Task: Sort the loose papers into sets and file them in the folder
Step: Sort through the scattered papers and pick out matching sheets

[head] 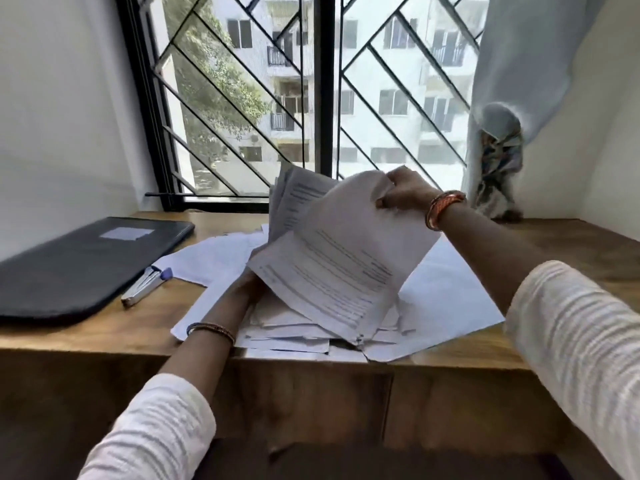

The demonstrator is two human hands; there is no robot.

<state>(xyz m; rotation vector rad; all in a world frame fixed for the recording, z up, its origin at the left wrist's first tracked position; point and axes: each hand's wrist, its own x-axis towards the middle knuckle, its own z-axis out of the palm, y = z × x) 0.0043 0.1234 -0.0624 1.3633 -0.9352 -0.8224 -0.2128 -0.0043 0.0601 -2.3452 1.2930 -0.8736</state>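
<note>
At the centre of the brown wooden table [104, 336] lies a loose heap of white printed papers [304, 336], spreading from about 10 o'clock to 4 o'clock, with some sheets reaching over the near edge. The right hand [403, 192], up at 1 o'clock from the heap, pinches the top corner of a white printed sheet [341, 268] between thumb and curled fingers and holds it tilted above the pile, text side towards the camera. Just behind that sheet, at 12 o'clock, a few more white sheets [294, 199] stand raised; which hand holds them I cannot tell. The left hand [251, 284] reaches in from 7 o'clock and is mostly hidden under the lifted sheet, so whether its fingers are curled on paper or lie flat cannot be told. The closed dark grey folder [79, 263] with a pale label lies flat at 9 o'clock, well apart from the heap. A silver stapler with a purple end [145, 280] rests on the table just beside the folder's right edge, between folder and papers. Both wrists carry orange bangles, and both arms wear white ribbed sleeves. A barred black window [325, 95] stands at 12 o'clock, a pale blue curtain [512, 81] at 2 o'clock.
</note>
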